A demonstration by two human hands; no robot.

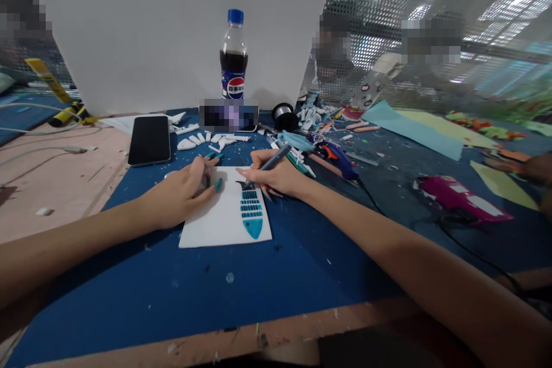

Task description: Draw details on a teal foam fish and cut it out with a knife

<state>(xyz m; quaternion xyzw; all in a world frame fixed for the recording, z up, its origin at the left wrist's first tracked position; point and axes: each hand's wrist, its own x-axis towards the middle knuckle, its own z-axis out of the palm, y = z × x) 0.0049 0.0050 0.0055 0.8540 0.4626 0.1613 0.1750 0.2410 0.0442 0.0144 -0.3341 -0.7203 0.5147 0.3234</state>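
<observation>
Pen [273,161] tip behind right hand [276,175]

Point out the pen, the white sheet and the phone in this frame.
pen [276,159], head view, on the grey barrel above the right hand.
white sheet [215,224], head view, on its bare lower left part.
phone [149,139], head view, on the middle of its dark screen.

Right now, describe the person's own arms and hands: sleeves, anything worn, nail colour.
Both forearms are bare, with no sleeves, watch or bracelet in view. The left hand has long nails painted teal. The right hand has long nails in a pale pinkish shade. No gloves and no rings that can be made out. Both arms enter from the lower corners of the head view.
</observation>
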